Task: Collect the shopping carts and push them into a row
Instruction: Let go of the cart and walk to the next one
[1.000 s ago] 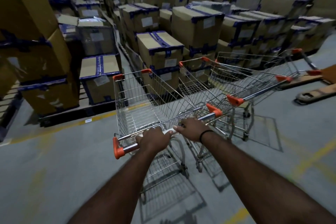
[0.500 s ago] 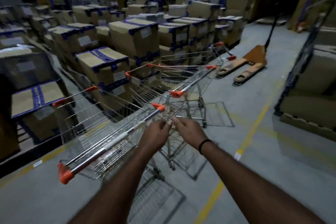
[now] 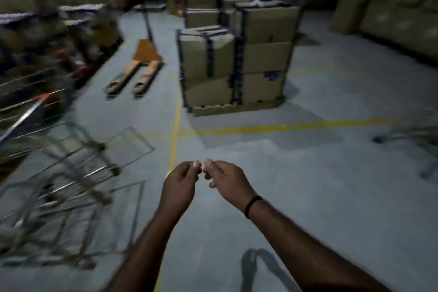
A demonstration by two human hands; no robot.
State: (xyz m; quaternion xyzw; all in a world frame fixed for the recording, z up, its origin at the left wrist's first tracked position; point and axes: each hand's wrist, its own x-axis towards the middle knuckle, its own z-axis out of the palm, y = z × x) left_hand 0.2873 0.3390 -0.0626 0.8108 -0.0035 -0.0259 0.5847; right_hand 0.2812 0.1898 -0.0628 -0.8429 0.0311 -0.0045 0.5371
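The nested wire shopping carts (image 3: pixel 54 173) stand at the left edge, blurred, with an orange handle cap (image 3: pixel 42 97) showing. My left hand (image 3: pixel 181 182) and my right hand (image 3: pixel 225 178) hover together over the bare floor to the right of the carts, touching neither. Their fingers are loosely curled, the fingertips nearly meet, and nothing is held. Part of another wire cart (image 3: pixel 422 137) shows, blurred, at the right edge.
An orange pallet jack (image 3: pixel 139 69) lies on the floor ahead left. A pallet of strapped cardboard boxes (image 3: pixel 237 61) stands ahead. More boxes line the left side and far right. Yellow floor lines (image 3: pixel 260 128) cross the grey concrete.
Both hands have come off the cart handle and now hold nothing. The view has swung right, so the carts slid to the left edge and the boxed pallet came into view.
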